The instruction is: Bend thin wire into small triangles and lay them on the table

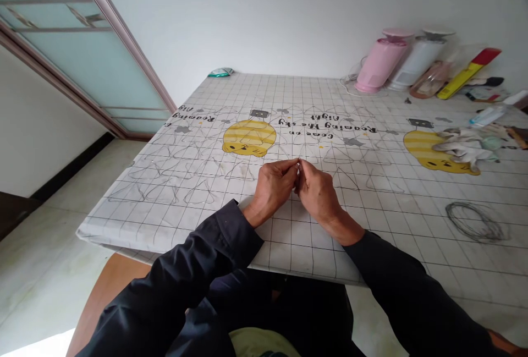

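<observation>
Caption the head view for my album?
Left hand and right hand meet above a checked tablecloth strewn with bent wires.

At the centre of the frame, your left hand (272, 186) and right hand (319, 192) meet; whatever may sit between their fingertips is hidden or too small to tell. Toward the left, the wire shapes (200, 201) are too faint and tangled for you to count. At lower right, strands of the wire coil (490, 230) blur together. Right of centre, the crumpled cloth (470, 145) covers part of a yellow print (424, 150). The upper-left edge cuts off the door (94, 65); your left sleeve (177, 269) hides some of the chair (111, 285).
</observation>
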`<control>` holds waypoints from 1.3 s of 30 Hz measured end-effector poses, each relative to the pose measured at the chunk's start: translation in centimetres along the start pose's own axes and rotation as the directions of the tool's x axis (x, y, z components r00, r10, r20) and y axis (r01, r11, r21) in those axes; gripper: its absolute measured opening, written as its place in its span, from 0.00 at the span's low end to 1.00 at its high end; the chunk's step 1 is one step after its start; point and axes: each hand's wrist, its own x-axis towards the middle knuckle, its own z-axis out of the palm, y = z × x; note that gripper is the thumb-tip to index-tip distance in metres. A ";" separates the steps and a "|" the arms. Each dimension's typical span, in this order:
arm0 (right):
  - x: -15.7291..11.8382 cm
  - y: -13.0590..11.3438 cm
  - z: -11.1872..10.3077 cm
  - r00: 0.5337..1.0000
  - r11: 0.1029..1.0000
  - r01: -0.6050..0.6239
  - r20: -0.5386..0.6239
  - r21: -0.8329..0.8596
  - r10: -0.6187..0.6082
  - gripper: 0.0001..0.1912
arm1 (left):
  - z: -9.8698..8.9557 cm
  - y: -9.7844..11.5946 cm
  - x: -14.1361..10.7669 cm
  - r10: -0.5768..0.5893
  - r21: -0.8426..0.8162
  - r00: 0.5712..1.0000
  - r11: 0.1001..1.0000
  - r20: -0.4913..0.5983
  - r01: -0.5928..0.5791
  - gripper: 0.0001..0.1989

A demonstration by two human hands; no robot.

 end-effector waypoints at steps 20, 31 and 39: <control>1.9 -0.4 -3.9 0.955 0.749 -0.294 0.203 0.593 0.215 0.22 | -4.0 2.0 2.4 -0.026 -0.086 0.977 0.995 0.213 0.045 0.12; 2.4 0.3 -5.5 0.937 0.750 -0.273 0.342 0.602 0.067 0.19 | -5.1 2.2 2.2 0.092 0.048 0.944 0.992 0.317 -0.112 0.11; 2.3 1.2 -5.8 0.931 0.792 -0.241 0.363 0.561 0.026 0.15 | -6.6 1.4 1.9 0.348 0.206 0.840 0.864 0.417 -0.460 0.12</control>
